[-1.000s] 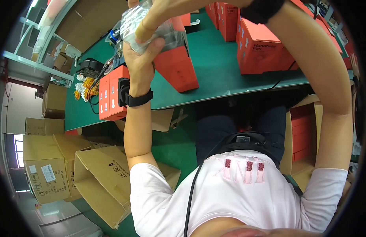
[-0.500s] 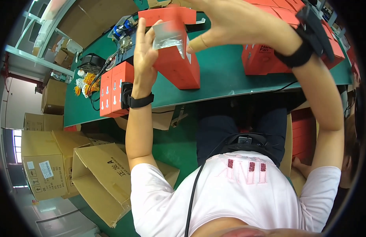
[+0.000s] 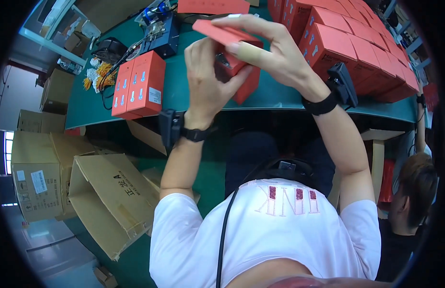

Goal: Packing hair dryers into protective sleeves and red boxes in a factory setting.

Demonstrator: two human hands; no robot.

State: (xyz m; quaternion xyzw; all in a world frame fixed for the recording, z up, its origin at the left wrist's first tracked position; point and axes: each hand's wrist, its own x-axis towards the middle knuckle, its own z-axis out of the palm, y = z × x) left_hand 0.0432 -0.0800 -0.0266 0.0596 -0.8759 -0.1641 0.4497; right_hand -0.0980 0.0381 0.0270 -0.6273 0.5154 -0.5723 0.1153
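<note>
Both hands on one small orange-red box (image 3: 241,79), upper centre of frame, held just above the green table (image 3: 184,91). Left hand (image 3: 205,84) wraps the box's left side from below, fingers curled up against it, thumb pressed toward the front face. Right hand (image 3: 275,53) comes over from the right: fingers spread across the top, resting on the open lid flap (image 3: 220,32), which sticks out toward upper left. One right fingertip wears a pale finger cot. Box body mostly hidden behind the two hands; contents not visible.

Black wrist-worn device on each wrist: left strap (image 3: 196,133), with a black block beside it, right strap (image 3: 323,103) with a block toward the frame's right.

Outward on the table:
- Left of centre: pair of same-coloured boxes (image 3: 138,86) lying side by side, touching.
- Upper right: long row of closed orange-red boxes (image 3: 361,48), packed edge to edge, running toward the right rim.
- Top centre: another flat orange-red piece (image 3: 213,6) at the frame edge.
- Upper left: dark blue fixture (image 3: 160,36) with cables, and a bunch of small yellow-orange parts (image 3: 95,77) near the table's left end.

Below the table, lower left: open brown cartons (image 3: 107,197), flaps out, on the floor. Person's white shirt (image 3: 265,235) fills the lower centre. Another person (image 3: 414,192) sits at the right rim, only partly in view.
</note>
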